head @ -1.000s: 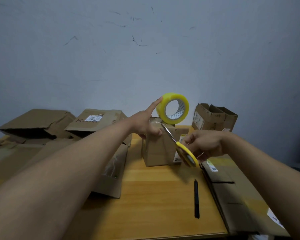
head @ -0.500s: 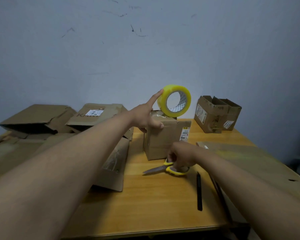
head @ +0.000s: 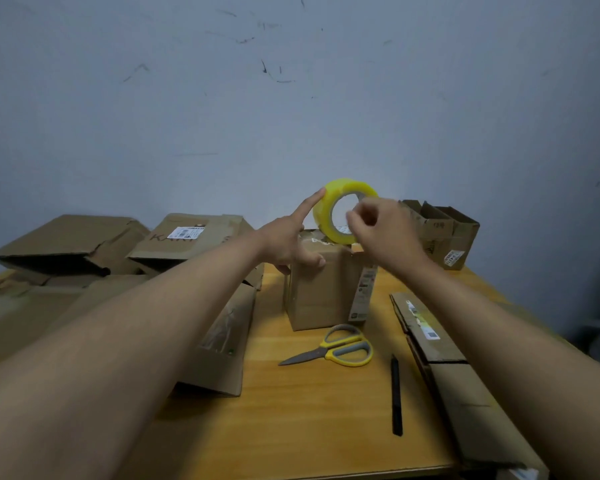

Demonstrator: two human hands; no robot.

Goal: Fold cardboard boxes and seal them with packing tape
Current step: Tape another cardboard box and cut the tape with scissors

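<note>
Wooden table (head: 291, 427), left hand (head: 284, 240) steadying tape roll (head: 326, 216) on box (head: 319, 292), right hand (head: 381, 226) pinching its edge.

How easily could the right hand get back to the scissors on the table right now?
Probably easily: the right hand is up at the tape roll, while the scissors lie uncovered on the table before the small box.
</note>
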